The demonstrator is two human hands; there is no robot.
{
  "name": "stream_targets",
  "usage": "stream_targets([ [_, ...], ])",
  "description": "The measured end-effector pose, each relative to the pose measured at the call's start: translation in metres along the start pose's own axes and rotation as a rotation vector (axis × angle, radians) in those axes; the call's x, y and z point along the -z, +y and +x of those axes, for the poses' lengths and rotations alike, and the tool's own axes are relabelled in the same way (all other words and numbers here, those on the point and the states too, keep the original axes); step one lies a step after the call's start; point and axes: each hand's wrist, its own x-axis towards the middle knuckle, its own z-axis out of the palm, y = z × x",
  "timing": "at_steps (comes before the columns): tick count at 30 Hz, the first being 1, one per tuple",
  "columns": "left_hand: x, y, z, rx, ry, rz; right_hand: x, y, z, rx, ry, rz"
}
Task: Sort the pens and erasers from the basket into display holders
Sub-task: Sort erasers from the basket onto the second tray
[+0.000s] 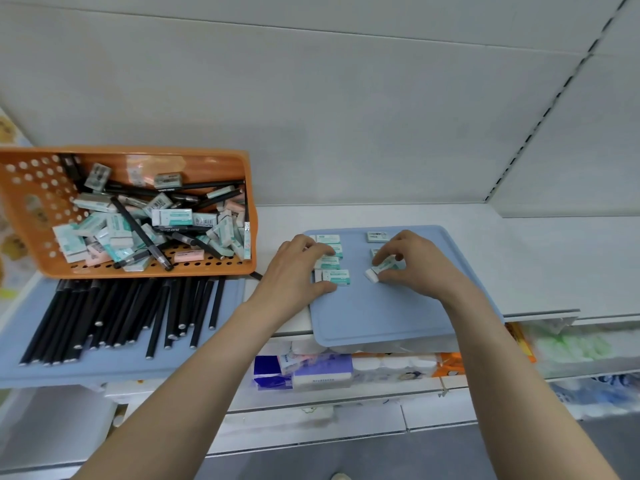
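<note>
your right hand (412,261) pinches a light, stiff eraser (382,268) by its long edges over the blue tray (381,317); left hand (298,268) rests open on the row.

Head camera (wide-angle) looks forward and down, close over shelf (398,216), hands (298,268) central.

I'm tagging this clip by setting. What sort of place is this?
Probably a shop aisle: white slotted shelving, packaged goods on the shelf below, and bulk stock of pens and erasers in an orange basket being laid out on blue trays.
</note>
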Motion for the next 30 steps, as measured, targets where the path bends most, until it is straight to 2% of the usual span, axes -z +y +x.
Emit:
stream_targets([
  [13,0.001,0.002,-0.002,0.011,-0.029,0.034,0.005,-0.002,-0.004,0.041,-0.202,0.035],
  [16,0.005,0.001,-0.016,0.013,-0.015,0.035,0.005,-0.003,-0.009,0.045,-0.215,0.001],
  [19,0.006,0.001,-0.026,0.02,-0.06,0.02,0.002,-0.014,-0.014,0.06,-0.213,0.087],
  [25,0.004,0.002,-0.035,0.026,-0.043,0.005,-0.035,-0.049,-0.016,0.15,-0.032,0.19],
  [28,-0.004,0.005,-0.034,0.0,0.007,0.058,-0.027,-0.027,-0.01,0.068,0.179,0.191],
  [30,-0.011,0.009,-0.03,-0.02,0.046,0.091,-0.018,-0.006,-0.001,-0.014,0.307,0.078],
])
